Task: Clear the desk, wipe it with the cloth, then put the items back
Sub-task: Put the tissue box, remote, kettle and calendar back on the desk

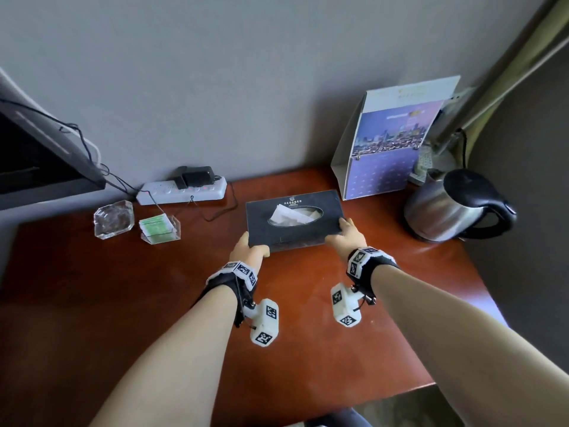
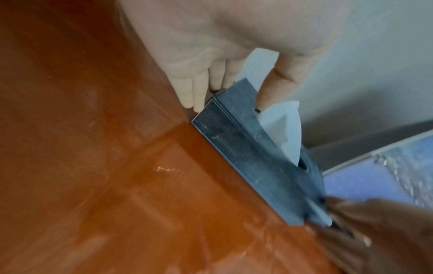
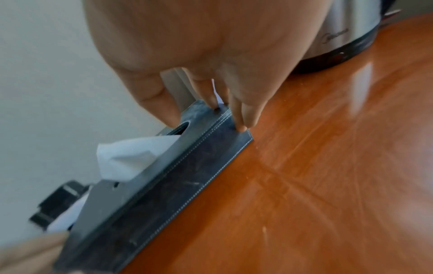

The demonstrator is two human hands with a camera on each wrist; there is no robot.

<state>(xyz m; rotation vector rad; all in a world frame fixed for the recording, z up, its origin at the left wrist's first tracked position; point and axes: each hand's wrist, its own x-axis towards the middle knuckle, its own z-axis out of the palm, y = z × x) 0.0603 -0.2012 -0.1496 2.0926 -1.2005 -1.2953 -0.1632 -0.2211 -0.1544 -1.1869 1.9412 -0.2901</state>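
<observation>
Tissue box (image 1: 294, 221), ends under both hands (image 1: 248, 249)

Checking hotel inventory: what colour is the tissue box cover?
Black, with pale stitching; the tissue box cover shows best in the right wrist view.

Plain grey painted wall (image 1: 246, 72), behind everything.
Black flat screen (image 1: 37, 149), far left, tilted, partly out of frame.
Thin black cables (image 1: 83, 140), hanging beside the screen's edge.
White plastic power strip (image 1: 181, 192), lying along the foot of the wall, red indicator lights showing.
Black boxy plug-in adapter (image 1: 197, 175), seated in the strip.
Slanting silver metal pole (image 1: 480, 97), far right corner, on a round base.
</observation>
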